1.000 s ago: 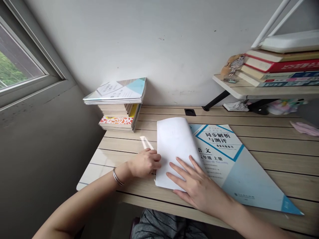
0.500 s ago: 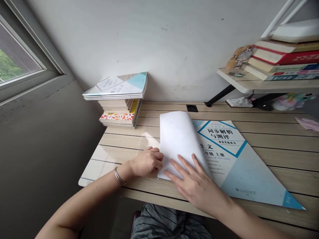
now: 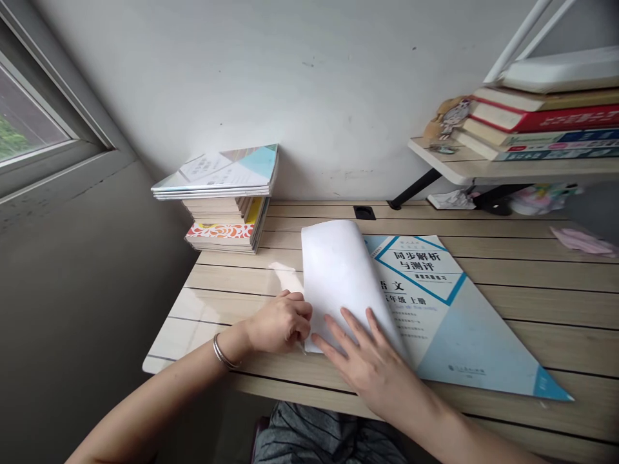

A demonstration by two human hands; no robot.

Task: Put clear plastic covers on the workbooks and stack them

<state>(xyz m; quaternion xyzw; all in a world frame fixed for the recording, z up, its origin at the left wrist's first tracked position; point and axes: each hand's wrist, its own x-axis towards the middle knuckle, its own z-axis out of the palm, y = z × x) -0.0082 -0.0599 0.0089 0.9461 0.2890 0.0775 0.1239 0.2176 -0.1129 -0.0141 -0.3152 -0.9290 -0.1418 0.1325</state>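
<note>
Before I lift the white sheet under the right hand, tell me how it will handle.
The white sheet will probably flex: its right side bends in a soft curve. It seems light, since its edges look thin. It may spring up once released, as the right hand rests across that bend's near end.

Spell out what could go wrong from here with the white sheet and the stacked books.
The smooth white paper sheet curves along its right side, so pressure from the spread right hand might crease it. The left hand, fingers curled at the sheet's left edge, could wrinkle that edge if it pulls. At back left, the thin white-and-blue books jut past the cream-edged lower pile, so a bump might slide them.
</note>
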